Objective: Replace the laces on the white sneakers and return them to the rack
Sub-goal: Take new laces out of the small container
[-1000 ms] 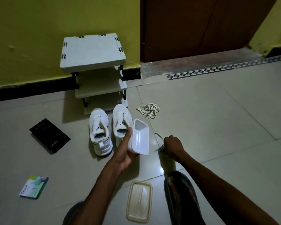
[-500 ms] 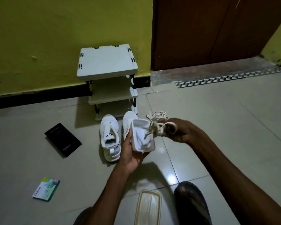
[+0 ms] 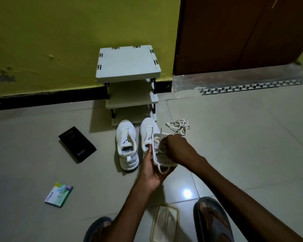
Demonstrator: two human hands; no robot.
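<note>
I am crouched on a floor of large pale glossy tiles (image 3: pixel 234 137), a ceiling light reflected as a bright spot (image 3: pixel 187 193) just in front of my knees. My left hand (image 3: pixel 151 172) grips a small white plastic tub (image 3: pixel 164 164) from its left side and underneath, thumb up along the wall. My right hand (image 3: pixel 177 149) is curled over the tub's open top, fingers bent down onto a tangled lace (image 3: pixel 158 147) inside. They seem to be pinching it, though the fingertips are hidden. One loop of that lace hangs over the near rim.

The two white sneakers (image 3: pixel 127 145) stand side by side on the tiles just beyond the tub, toes toward the rack (image 3: pixel 128 65), with no laces in them. The rack is a small three-tier stand against the yellow-green wall (image 3: pixel 59 32), above a black skirting (image 3: pixel 42 100). A second bundle of laces (image 3: pixel 179 126) lies on the floor right of the shoes.

A brown door (image 3: pixel 234 32) fills the right, with a checkered strip (image 3: pixel 252 86) at its threshold. Left of the shoes lie a black box (image 3: pixel 77 144) and, nearer me, a green packet (image 3: pixel 59 194). The tub's lid (image 3: pixel 165 222) rests between my sandalled feet.
</note>
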